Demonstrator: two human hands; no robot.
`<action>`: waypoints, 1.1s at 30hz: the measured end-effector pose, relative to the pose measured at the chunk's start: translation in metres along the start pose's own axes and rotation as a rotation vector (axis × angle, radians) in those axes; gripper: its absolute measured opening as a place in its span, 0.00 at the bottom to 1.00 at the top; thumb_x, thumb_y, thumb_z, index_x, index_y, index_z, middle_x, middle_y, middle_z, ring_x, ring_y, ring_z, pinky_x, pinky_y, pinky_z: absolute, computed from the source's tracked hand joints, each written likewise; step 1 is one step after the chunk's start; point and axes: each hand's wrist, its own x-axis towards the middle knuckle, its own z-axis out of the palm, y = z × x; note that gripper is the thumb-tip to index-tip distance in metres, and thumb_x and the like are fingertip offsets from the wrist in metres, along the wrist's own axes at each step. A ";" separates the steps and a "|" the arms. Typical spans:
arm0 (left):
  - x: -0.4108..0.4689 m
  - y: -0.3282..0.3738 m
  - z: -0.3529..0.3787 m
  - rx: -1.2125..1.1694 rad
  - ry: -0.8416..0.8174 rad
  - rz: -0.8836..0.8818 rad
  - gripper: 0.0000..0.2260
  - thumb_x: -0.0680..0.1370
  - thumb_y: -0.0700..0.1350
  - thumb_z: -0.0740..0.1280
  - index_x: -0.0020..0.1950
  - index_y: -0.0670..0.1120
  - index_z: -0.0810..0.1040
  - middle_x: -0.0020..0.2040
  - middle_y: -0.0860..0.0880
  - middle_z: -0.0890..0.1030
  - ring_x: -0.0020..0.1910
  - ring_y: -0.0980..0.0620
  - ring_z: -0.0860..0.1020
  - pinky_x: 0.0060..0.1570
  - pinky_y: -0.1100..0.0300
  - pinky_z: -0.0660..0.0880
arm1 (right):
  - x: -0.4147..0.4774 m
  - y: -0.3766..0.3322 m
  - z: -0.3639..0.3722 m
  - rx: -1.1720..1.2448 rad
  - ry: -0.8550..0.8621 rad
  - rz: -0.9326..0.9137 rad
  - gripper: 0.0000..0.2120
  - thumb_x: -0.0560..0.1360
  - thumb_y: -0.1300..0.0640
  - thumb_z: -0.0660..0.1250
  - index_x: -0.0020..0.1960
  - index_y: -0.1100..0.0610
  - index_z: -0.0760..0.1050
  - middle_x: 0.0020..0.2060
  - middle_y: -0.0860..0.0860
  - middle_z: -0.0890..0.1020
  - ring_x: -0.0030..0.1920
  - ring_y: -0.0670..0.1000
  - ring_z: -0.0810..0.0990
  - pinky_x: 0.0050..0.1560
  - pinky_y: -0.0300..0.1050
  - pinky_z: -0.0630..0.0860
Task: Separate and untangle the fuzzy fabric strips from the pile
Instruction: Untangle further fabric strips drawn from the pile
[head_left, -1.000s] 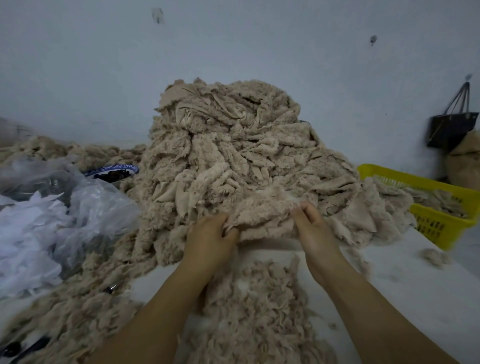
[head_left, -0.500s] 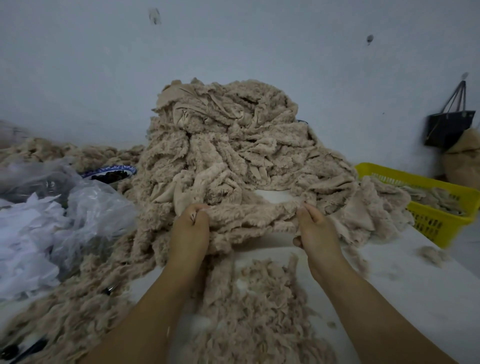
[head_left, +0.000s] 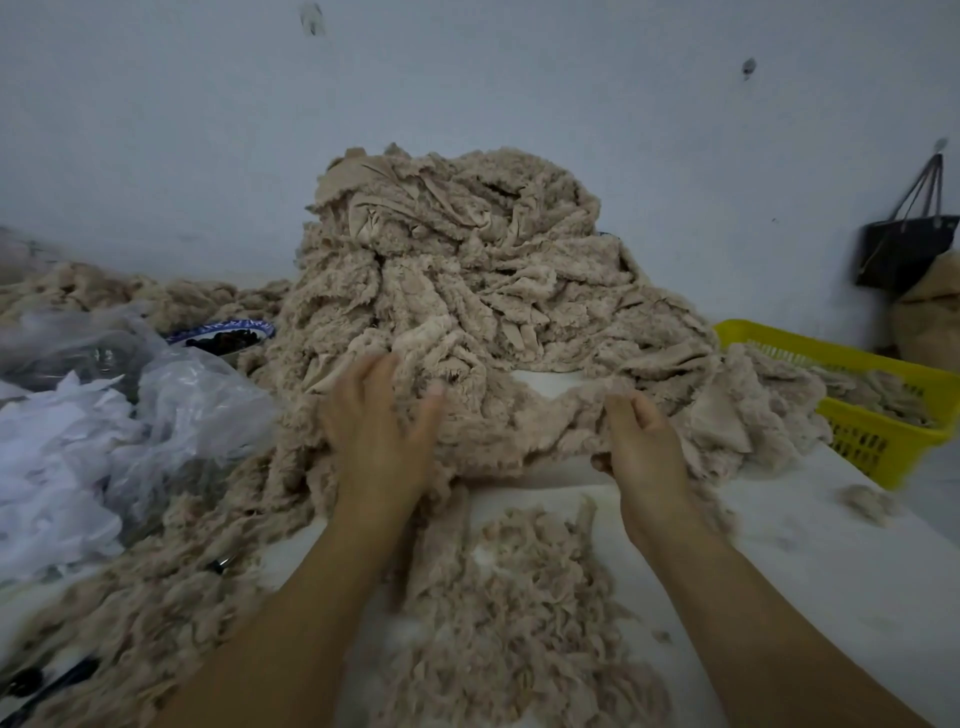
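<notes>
My left hand (head_left: 379, 436) lies flat on front of pile (head_left: 457, 260), fingers straight and spread, pressing into fuzz, gripping nothing. My right hand (head_left: 644, 441) is curled, thumb and fingers pinching end of fuzzy strip (head_left: 524, 431). Strip runs sideways between both hands at pile's foot, left end lost in heap. Loose scraps (head_left: 519, 597) lie on white table (head_left: 831, 597) between my forearms. Yellow basket (head_left: 878, 447) at right holds more strips. Plastic bags (head_left: 171, 405) at left, blue-rimmed bowl (head_left: 223, 332) just behind.
</notes>
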 end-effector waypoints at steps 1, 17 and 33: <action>-0.006 0.012 0.003 -0.046 -0.072 0.120 0.30 0.77 0.65 0.58 0.74 0.50 0.68 0.73 0.50 0.64 0.73 0.55 0.58 0.73 0.52 0.56 | -0.003 -0.002 0.003 -0.037 -0.059 -0.027 0.14 0.82 0.51 0.60 0.39 0.54 0.74 0.31 0.53 0.73 0.31 0.49 0.70 0.32 0.45 0.72; -0.012 0.015 0.031 -0.325 -0.244 -0.207 0.13 0.85 0.52 0.55 0.43 0.55 0.73 0.42 0.57 0.76 0.40 0.64 0.73 0.38 0.65 0.68 | -0.007 0.000 0.015 -0.056 -0.017 -0.057 0.20 0.81 0.39 0.57 0.35 0.47 0.70 0.27 0.44 0.70 0.28 0.46 0.68 0.31 0.42 0.70; -0.016 0.010 0.021 -0.721 -0.584 -0.147 0.16 0.73 0.67 0.65 0.52 0.58 0.82 0.50 0.59 0.84 0.49 0.61 0.82 0.47 0.69 0.78 | -0.024 0.011 0.030 -0.137 -0.386 0.087 0.11 0.79 0.45 0.64 0.45 0.47 0.83 0.40 0.45 0.87 0.43 0.48 0.85 0.41 0.41 0.81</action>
